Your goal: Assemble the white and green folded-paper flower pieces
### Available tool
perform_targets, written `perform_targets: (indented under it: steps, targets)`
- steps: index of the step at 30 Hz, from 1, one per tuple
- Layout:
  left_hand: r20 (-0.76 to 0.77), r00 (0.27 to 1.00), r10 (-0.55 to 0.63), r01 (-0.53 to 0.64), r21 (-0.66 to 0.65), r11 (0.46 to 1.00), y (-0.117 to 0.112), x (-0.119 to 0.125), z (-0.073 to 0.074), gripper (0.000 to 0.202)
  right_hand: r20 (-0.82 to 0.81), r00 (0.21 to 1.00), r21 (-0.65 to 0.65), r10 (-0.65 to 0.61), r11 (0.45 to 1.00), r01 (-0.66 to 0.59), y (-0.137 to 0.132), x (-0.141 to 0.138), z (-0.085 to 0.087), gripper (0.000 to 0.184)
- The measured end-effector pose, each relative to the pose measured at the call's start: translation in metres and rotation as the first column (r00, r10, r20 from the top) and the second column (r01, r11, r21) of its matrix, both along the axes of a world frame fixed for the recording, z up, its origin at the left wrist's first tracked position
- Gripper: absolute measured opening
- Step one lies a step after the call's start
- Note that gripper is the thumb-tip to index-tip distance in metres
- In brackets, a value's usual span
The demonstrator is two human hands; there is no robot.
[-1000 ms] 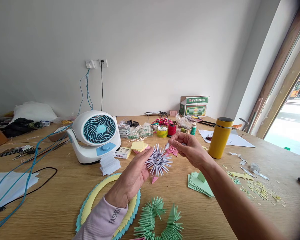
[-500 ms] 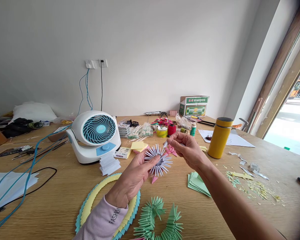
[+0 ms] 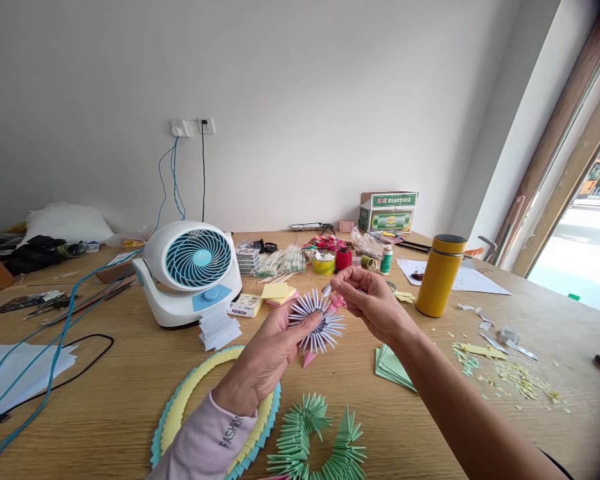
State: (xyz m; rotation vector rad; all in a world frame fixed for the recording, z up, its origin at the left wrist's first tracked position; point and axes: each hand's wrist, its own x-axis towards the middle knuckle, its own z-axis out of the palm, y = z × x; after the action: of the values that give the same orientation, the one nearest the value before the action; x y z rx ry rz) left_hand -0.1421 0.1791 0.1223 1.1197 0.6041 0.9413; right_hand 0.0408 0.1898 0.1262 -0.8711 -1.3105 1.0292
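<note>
My left hand (image 3: pixel 275 347) grips a round piece of white folded paper, a spiky origami ring (image 3: pixel 324 339), with the thumb across its front. Just above the ring's upper right edge, my right hand (image 3: pixel 367 297) pinches a small white folded paper piece (image 3: pixel 327 289) between thumb and fingertips. Whether that piece touches the ring I cannot tell. Pink folded paper (image 3: pixel 309 360) peeks out below the ring, and more pink pieces lie partly hidden behind my hands. In front of me on the table are a green folded-paper chain (image 3: pixel 293 440) curved into a U and a yellow-and-blue paper ring (image 3: pixel 173 413).
A white fan (image 3: pixel 195 267) stands at the left beside blue cables (image 3: pixel 63 333). White paper slips (image 3: pixel 220 331), yellow sheets (image 3: pixel 275 291) and green sheets (image 3: pixel 393 367) lie around my hands. A yellow flask (image 3: pixel 440 277) stands at the right, near paper scraps (image 3: pixel 520 380).
My right hand has moved slightly left and down, bringing the small white paper piece closer to the spiky ring. My left hand and the ring have hardly moved.
</note>
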Motion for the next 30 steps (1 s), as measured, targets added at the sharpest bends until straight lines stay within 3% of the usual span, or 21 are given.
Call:
perform_targets:
  steps: [7, 13, 30]
  targets:
    - [0.021, 1.0, 0.003, -0.004, 0.027, 1.0, 0.002, 0.0, -0.002, 0.033, 0.048, 0.998, 0.009, 0.04, 0.999, -0.041, 0.0, -0.001, -0.002, 0.035]
    - [0.009, 1.0, -0.002, 0.002, 0.031, 1.0, 0.001, -0.001, 0.001, 0.029, -0.024, 1.0, 0.019, -0.009, 1.0, 0.009, 0.0, -0.004, -0.002, 0.035]
    - [0.026, 1.0, 0.006, -0.007, 0.018, 1.0, 0.003, 0.0, -0.001, 0.037, -0.126, 0.992, 0.025, 0.022, 1.0, -0.018, -0.002, -0.01, -0.001, 0.037]
